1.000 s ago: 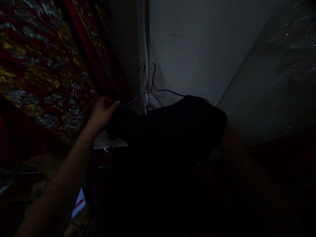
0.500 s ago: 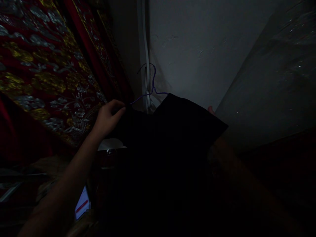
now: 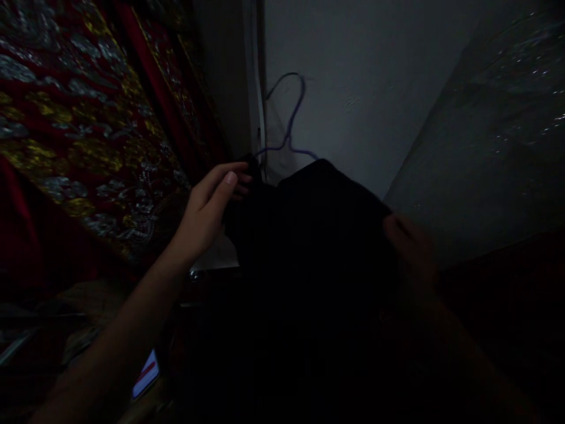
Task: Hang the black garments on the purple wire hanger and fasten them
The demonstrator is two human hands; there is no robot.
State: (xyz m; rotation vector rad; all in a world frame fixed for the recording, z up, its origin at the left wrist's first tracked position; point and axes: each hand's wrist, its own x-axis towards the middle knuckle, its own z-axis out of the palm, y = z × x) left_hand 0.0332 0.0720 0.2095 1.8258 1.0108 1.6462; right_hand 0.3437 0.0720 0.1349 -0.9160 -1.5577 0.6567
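Note:
A black garment with short sleeves (image 3: 313,235), seemingly a shirt, hangs on a purple wire hanger (image 3: 289,132). The hanger's hook stands free in front of the wall. At the garment's left shoulder is my left hand (image 3: 207,209), its thumb and bent fingers closed at the cloth edge. My right hand (image 3: 410,244), dim and partly lost in shadow, grips the sleeve on the right side. Darkness hides the garment's lower part and most folds.
Red fabric with gold and silver embroidery (image 3: 88,135) hangs at the left. A pale cable (image 3: 258,76) runs down the grey wall (image 3: 344,59). Shiny clear plastic sheeting (image 3: 498,141) covers the right side. A lit phone (image 3: 145,375) lies low at left.
The hanger and garment have moved up and right, and the hook has come away from the cable. My left hand moved right with it. My right hand came round onto the sleeve's outer edge.

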